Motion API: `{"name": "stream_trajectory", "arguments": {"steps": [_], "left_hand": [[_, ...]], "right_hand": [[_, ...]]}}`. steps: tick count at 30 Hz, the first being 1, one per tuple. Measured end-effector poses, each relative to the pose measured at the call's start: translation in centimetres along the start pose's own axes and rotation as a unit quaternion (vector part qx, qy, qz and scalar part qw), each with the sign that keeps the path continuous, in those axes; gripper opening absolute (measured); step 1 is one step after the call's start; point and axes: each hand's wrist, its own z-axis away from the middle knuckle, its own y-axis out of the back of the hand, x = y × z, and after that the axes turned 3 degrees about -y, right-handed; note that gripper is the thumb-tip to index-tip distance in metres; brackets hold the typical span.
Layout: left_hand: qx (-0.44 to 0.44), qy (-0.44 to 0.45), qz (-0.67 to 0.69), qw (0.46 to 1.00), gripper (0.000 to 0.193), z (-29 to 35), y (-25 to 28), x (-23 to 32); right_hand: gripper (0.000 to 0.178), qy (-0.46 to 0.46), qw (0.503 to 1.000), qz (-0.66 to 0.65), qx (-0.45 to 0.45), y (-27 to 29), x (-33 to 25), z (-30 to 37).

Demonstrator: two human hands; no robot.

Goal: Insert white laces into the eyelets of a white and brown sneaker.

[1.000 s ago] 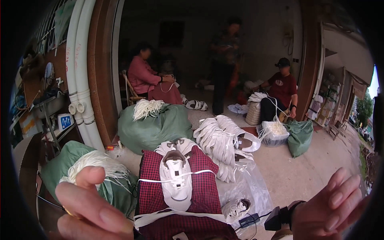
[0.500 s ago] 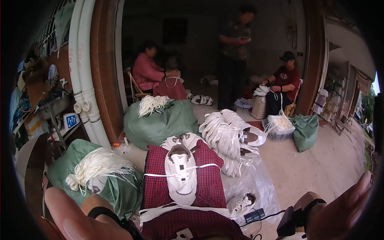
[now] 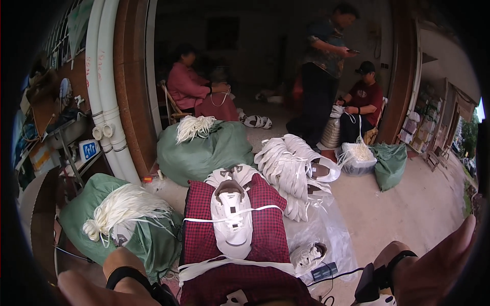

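Observation:
A white sneaker (image 3: 232, 222) lies toe toward me on a red-and-black checked cloth (image 3: 199, 245) over my lap. One flat white shoelace (image 3: 265, 208) runs across its upper, and a white band (image 3: 204, 268) crosses the cloth below the toe. My left hand (image 3: 94, 291) is raised at the lower left, blurred and partly cut off, its visible fingers stretched out and holding nothing. At the lower right my right hand (image 3: 441, 260) is up too, fingers extended, with nothing in it. Both hands are apart from the sneaker. Each wrist wears a black band.
Left of my lap, a green sack (image 3: 84, 214) carries a bundle of white laces (image 3: 127, 206). Another green sack (image 3: 204, 155) stands ahead. Stacked white shoe uppers (image 3: 283, 173) and a single sneaker (image 3: 309, 257) on clear plastic sit right. Two people sit beyond; another stands.
My left hand has dropped lower toward the bottom edge. My right hand has shifted slightly. The standing person has moved to the right; the sneaker and laces stay put.

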Motion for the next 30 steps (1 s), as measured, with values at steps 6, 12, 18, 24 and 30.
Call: {"name": "stream_trajectory", "arguments": {"steps": [6, 12, 18, 24, 30], "left_hand": [[0.003, 0.006, -0.001, 1.000, 0.050, 0.1, 1.6, 0.7], [0.009, -0.004, 0.017, 1.000, 0.049, -1.8, 1.7, -0.5], [-0.008, 0.019, 0.079, 0.997, 0.049, -3.1, -2.7, -1.1], [-0.152, 0.429, -0.036, 0.890, 0.025, 7.8, -6.2, -10.9], [-0.279, 0.405, -0.041, 0.870, 0.025, 17.0, -8.3, -12.6]], "right_hand": [[0.046, -0.017, 0.999, -0.016, 0.022, -1.6, 0.1, -0.1], [0.041, -0.029, 0.998, -0.007, 0.049, -5.5, 1.3, -2.8], [0.035, -0.119, 0.989, 0.041, 0.076, -8.7, 4.7, -3.0], [0.022, -0.404, 0.890, 0.181, -0.114, -10.9, 16.2, 8.5], [0.035, -0.346, 0.872, 0.169, -0.302, -16.4, 21.4, 16.7]]}}
